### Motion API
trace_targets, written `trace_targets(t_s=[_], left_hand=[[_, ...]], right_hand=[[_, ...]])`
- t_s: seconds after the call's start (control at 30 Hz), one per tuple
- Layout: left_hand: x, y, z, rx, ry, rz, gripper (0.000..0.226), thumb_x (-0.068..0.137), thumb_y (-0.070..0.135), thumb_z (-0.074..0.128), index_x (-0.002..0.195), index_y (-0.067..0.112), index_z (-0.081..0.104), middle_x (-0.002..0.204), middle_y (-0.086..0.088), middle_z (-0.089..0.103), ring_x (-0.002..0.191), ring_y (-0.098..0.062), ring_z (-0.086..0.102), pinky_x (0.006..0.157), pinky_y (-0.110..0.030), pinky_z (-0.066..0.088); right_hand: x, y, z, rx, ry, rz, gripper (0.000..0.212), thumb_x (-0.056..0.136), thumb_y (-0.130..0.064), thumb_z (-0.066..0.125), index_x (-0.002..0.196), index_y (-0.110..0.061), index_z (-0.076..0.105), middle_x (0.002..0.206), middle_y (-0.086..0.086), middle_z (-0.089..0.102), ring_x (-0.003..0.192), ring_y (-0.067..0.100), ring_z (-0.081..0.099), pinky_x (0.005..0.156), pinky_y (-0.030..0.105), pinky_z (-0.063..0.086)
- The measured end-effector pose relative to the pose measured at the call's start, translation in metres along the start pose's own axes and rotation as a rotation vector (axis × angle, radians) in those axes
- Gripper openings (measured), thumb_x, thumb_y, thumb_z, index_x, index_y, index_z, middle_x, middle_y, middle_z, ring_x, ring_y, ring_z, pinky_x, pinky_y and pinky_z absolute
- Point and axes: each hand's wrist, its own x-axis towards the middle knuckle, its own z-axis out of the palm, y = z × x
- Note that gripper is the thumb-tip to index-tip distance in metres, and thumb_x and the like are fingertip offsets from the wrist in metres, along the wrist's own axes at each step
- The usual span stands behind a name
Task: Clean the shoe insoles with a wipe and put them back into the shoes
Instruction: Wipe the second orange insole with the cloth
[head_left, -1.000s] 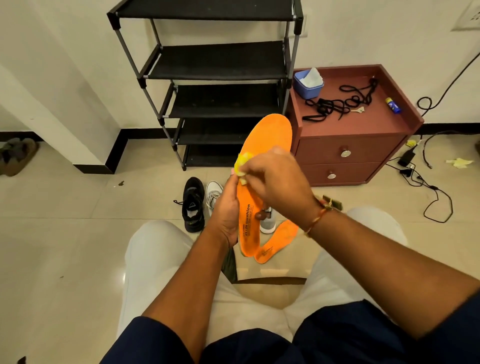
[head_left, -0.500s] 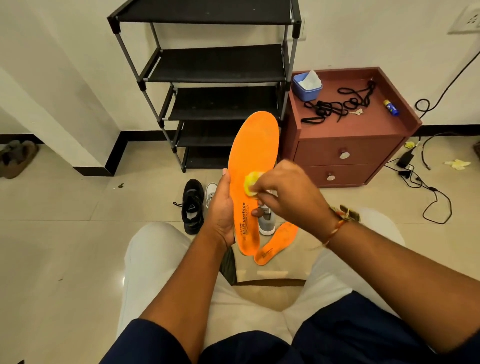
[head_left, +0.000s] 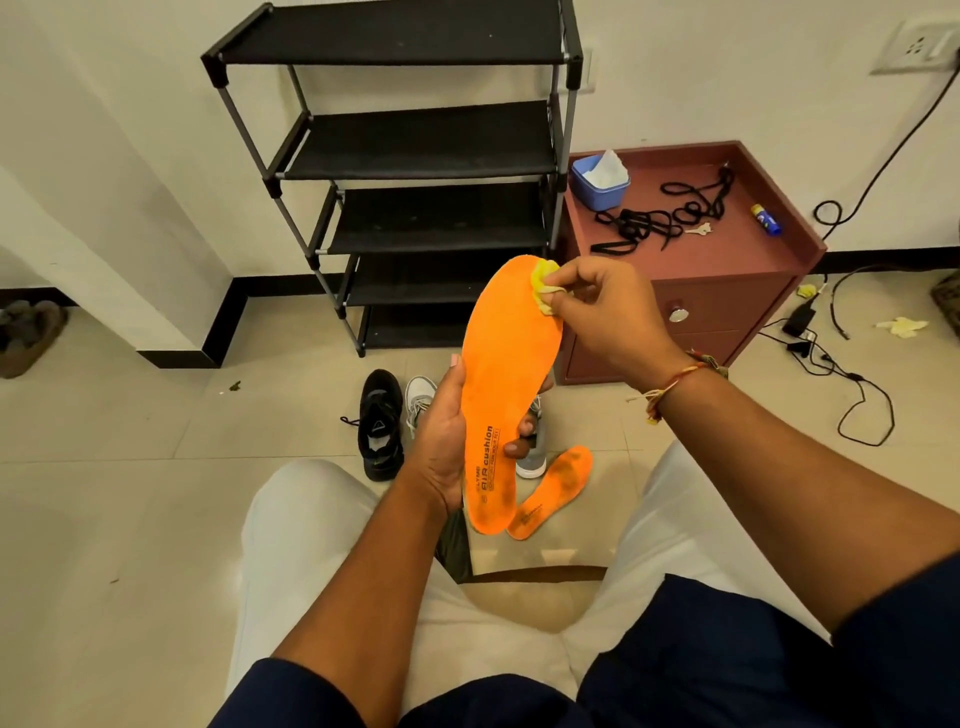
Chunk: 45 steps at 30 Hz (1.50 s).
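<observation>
Tiled floor (head_left: 130, 493) and white wall (head_left: 130, 104) fill the view. Black shoe rack (head_left: 415, 145) stands against the wall, with a maroon cabinet (head_left: 737, 296) touching its right side.

You sit with your knees apart and hold the orange insole (head_left: 504, 364) up between them, toe end up and printed heel end down. Your left hand (head_left: 441, 447) grips its lower half, thumb along the left edge and fingertips curled round the right edge. Your right hand (head_left: 608, 306) is at the toe end, fingers curled and pinching the yellow wipe (head_left: 543, 275) against the insole's top right edge.

On the floor beyond your left hand is the black shoe (head_left: 383, 426), upright, lace trailing left. The pale grey shoe (head_left: 534, 457) is just beside it, mostly hidden by the hand and held insole. The second insole (head_left: 556, 488) lies flat on the floor, touching that shoe, with dark smudges on it.

On the cabinet top are a blue tub (head_left: 600, 187) with white tissue sticking out and, near it, loose black laces (head_left: 660, 218).
</observation>
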Motion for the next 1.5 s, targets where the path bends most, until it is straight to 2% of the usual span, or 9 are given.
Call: trace_targets(t_s=[0.1, 0.23, 0.4, 0.47, 0.63, 0.8, 1.0, 1.23, 1.5], left_hand=[[0.0, -0.001, -0.001, 0.077, 0.06, -0.032, 0.081, 0.097, 0.072, 0.021, 0.114, 0.015, 0.077, 0.118, -0.018, 0.068, 0.086, -0.025, 0.068, 0.062, -0.031, 0.052], [0.003, 0.0, -0.002, 0.064, 0.08, -0.049, 0.086, 0.091, 0.079, 0.021, 0.141, 0.016, 0.05, 0.135, -0.018, 0.064, 0.119, -0.037, 0.064, 0.092, -0.048, 0.054], [0.005, 0.006, -0.002, -0.01, 0.094, -0.01, 0.078, 0.091, 0.079, 0.021, 0.132, 0.021, 0.053, 0.134, -0.018, 0.064, 0.125, -0.037, 0.06, 0.106, -0.055, 0.043], [0.005, 0.006, -0.004, 0.016, 0.108, -0.005, 0.075, 0.093, 0.078, 0.02, 0.125, 0.021, 0.057, 0.125, -0.017, 0.07, 0.12, -0.036, 0.059, 0.112, -0.057, 0.036], [0.006, 0.007, -0.007, 0.027, 0.137, 0.046, 0.068, 0.096, 0.073, 0.024, 0.12, 0.022, 0.062, 0.113, -0.017, 0.074, 0.096, -0.032, 0.066, 0.085, -0.044, 0.054], [0.008, 0.006, -0.009, -0.033, 0.163, 0.087, 0.069, 0.098, 0.069, 0.03, 0.126, 0.016, 0.065, 0.123, -0.021, 0.069, 0.105, -0.034, 0.07, 0.099, -0.049, 0.049], [0.007, 0.006, -0.009, -0.003, 0.111, 0.028, 0.077, 0.094, 0.076, 0.026, 0.101, 0.023, 0.081, 0.113, -0.022, 0.071, 0.088, -0.031, 0.057, 0.069, -0.036, 0.054], [0.008, 0.008, -0.01, -0.054, 0.16, 0.118, 0.067, 0.099, 0.068, 0.031, 0.119, 0.016, 0.07, 0.117, -0.02, 0.071, 0.1, -0.032, 0.07, 0.092, -0.046, 0.054], [0.007, 0.006, -0.011, 0.009, 0.117, 0.046, 0.076, 0.095, 0.075, 0.025, 0.108, 0.022, 0.079, 0.109, -0.018, 0.073, 0.095, -0.031, 0.056, 0.069, -0.035, 0.051]], right_hand=[[-0.002, 0.005, 0.001, 0.058, 0.024, 0.045, 0.013, 0.085, -0.016, 0.075, 0.096, -0.024, 0.075, 0.097, -0.009, 0.072, 0.094, 0.01, 0.066, 0.087, 0.038, 0.057], [-0.008, 0.0, 0.004, 0.012, 0.007, 0.005, 0.015, 0.088, -0.015, 0.073, 0.098, -0.026, 0.073, 0.098, -0.011, 0.07, 0.093, 0.006, 0.064, 0.084, 0.027, 0.056], [-0.015, -0.006, 0.015, -0.14, -0.048, -0.099, 0.019, 0.09, -0.015, 0.07, 0.107, -0.021, 0.073, 0.105, -0.007, 0.069, 0.096, 0.004, 0.06, 0.084, 0.009, 0.045], [-0.018, -0.008, 0.021, -0.245, -0.022, -0.15, 0.021, 0.09, -0.016, 0.069, 0.11, -0.02, 0.073, 0.107, -0.003, 0.07, 0.102, 0.011, 0.059, 0.09, 0.019, 0.048], [-0.028, -0.02, 0.032, -0.425, -0.01, -0.23, 0.021, 0.092, -0.021, 0.066, 0.111, -0.019, 0.073, 0.102, 0.0, 0.072, 0.103, 0.024, 0.056, 0.089, 0.042, 0.048], [-0.057, -0.028, 0.045, -0.509, -0.243, -0.472, 0.02, 0.093, -0.026, 0.06, 0.108, -0.026, 0.073, 0.098, -0.004, 0.072, 0.095, 0.022, 0.056, 0.081, 0.044, 0.046], [0.006, -0.026, 0.016, -0.56, 0.093, -0.297, 0.019, 0.093, -0.025, 0.063, 0.108, -0.022, 0.074, 0.096, 0.0, 0.074, 0.093, 0.025, 0.059, 0.082, 0.041, 0.048], [-0.053, -0.044, 0.046, -0.539, -0.272, -0.481, 0.016, 0.093, -0.028, 0.063, 0.104, -0.028, 0.074, 0.094, -0.008, 0.073, 0.094, 0.02, 0.057, 0.08, 0.041, 0.044], [0.001, -0.035, 0.022, -0.616, 0.069, -0.266, 0.02, 0.094, -0.03, 0.063, 0.111, -0.025, 0.074, 0.096, 0.0, 0.073, 0.097, 0.027, 0.056, 0.082, 0.044, 0.045]])
